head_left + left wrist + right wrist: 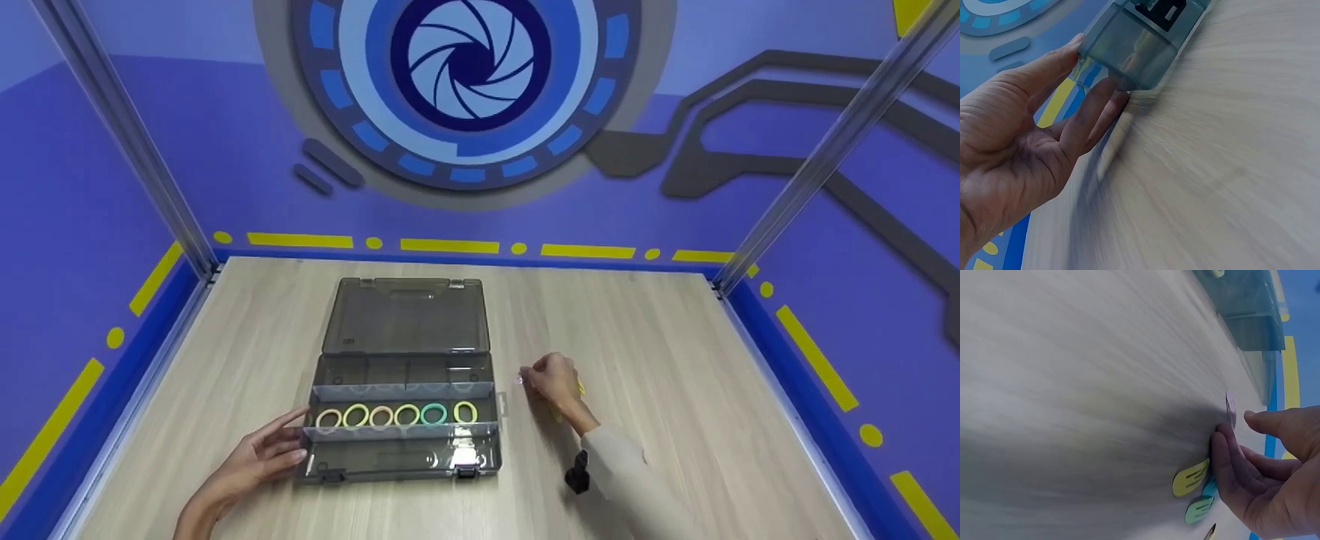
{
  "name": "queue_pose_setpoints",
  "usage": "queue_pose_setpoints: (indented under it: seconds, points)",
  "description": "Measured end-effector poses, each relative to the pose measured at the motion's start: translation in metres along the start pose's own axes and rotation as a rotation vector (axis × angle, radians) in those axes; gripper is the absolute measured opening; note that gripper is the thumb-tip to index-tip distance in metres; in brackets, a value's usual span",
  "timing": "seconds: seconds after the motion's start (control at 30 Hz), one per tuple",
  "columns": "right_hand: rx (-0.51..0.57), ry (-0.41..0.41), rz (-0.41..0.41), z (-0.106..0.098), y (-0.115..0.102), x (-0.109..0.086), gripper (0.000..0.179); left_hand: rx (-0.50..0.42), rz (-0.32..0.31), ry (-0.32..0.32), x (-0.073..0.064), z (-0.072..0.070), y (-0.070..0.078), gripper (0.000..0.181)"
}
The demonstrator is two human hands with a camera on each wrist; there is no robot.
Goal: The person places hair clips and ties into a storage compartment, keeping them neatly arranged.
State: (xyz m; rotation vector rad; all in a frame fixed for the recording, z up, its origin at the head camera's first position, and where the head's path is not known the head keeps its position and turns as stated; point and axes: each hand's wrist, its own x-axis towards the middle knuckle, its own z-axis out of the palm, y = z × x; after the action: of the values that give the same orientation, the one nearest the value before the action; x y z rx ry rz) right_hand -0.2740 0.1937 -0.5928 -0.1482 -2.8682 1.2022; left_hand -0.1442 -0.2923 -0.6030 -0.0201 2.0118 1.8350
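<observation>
An open clear-grey plastic organizer box lies on the table, its lid folded back. Several coloured hair ties, yellow, pinkish and green, stand in a row in its middle compartment. My left hand touches the left end of the box with fairly straight fingers. Right of the box, my right hand holds a small pink hair clip at its fingertips. Close below that hand, a yellow hair clip, a green clip and a partly hidden blue clip lie on the table.
The wooden table is bounded by blue printed panels at the back and sides. Metal posts rise at the back corners. A small black object shows beside the right sleeve.
</observation>
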Motion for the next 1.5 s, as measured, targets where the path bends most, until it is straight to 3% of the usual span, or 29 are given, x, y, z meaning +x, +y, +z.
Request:
queue_pose_setpoints:
  seconds: [0.17, 0.3, 0.63, 0.97, 1.1, 1.27, 1.5]
  points:
    - [-0.126, 0.065, -0.052, 0.006, 0.0, 0.001, 0.02, 0.026, -0.032, 0.022, 0.001, 0.003, 0.001, 0.079]
    - [-0.152, 0.077, -0.061, 0.008, 0.002, -0.001, 0.024, 0.039, -0.049, 0.027, 0.002, 0.005, 0.001, 0.08]
    - [-0.104, 0.066, -0.087, 0.007, 0.003, -0.006, 0.022, 0.027, 0.005, 0.011, 0.0, 0.001, 0.002, 0.077]
    - [-0.059, 0.035, -0.145, 0.006, 0.0, -0.009, 0.01, 0.06, -0.015, 0.056, -0.004, 0.002, 0.005, 0.079]
    - [-0.06, 0.021, -0.145, 0.005, 0.001, -0.012, 0.01, 0.07, -0.035, 0.066, -0.006, 0.005, 0.005, 0.082]
    - [-0.052, 0.006, -0.132, 0.003, 0.002, -0.014, 0.026, 0.072, -0.021, 0.073, -0.004, 0.008, 0.005, 0.083]
    - [0.015, -0.04, -0.076, -0.002, 0.003, -0.016, 0.015, 0.076, 0.016, 0.08, -0.001, 0.01, 0.004, 0.08]
